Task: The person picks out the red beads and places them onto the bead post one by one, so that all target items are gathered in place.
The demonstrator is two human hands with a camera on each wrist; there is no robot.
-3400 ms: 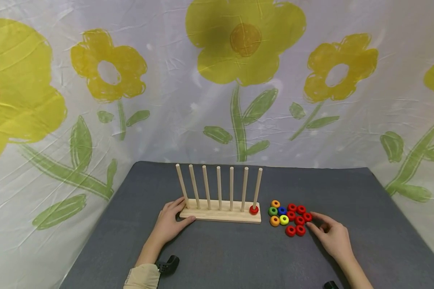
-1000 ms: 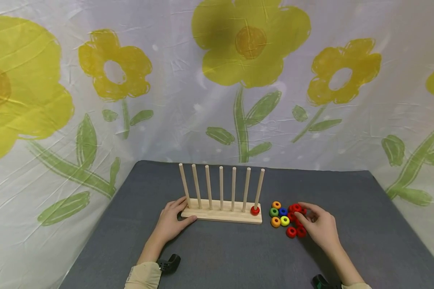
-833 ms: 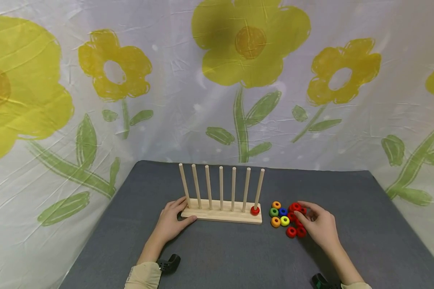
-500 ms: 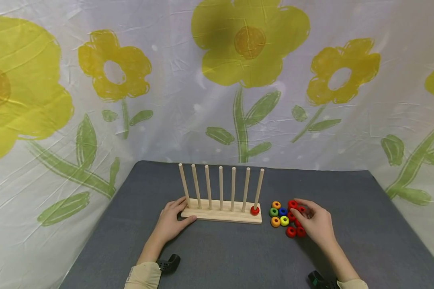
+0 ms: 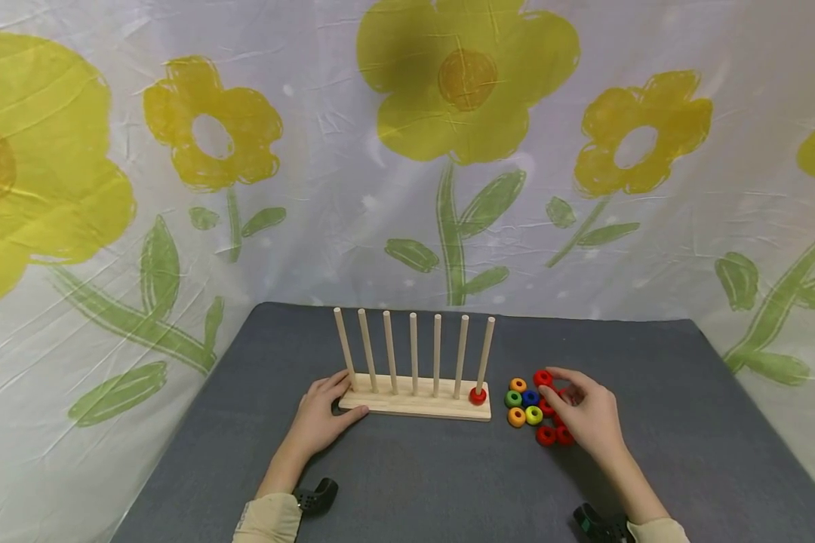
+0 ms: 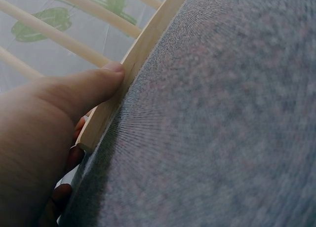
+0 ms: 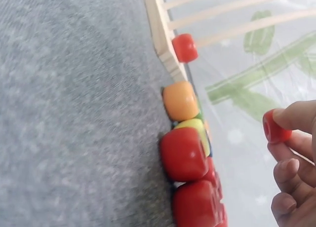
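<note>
A wooden peg board (image 5: 414, 405) with a row of upright pegs stands on the table. My left hand (image 5: 322, 415) grips its left end, the thumb along the front edge in the left wrist view. At the board's other end a red ring (image 5: 478, 397) sits low on the last peg. My right hand (image 5: 593, 414) pinches another red ring (image 7: 276, 127) between thumb and fingers; the right wrist view shows it raised above the others. Below it lie more red rings (image 5: 546, 435), partly hidden by the hand.
To the left of the red rings lie two orange rings (image 5: 517, 417), a green ring (image 5: 513, 399), a blue ring (image 5: 530, 397) and a yellow ring (image 5: 533, 415). Dark grey cloth covers the table (image 5: 435, 483). Behind it hangs a flowered curtain (image 5: 326, 226).
My right hand has picked up a red ring from the group and moved it left and away from me. The left hand keeps its hold on the board.
</note>
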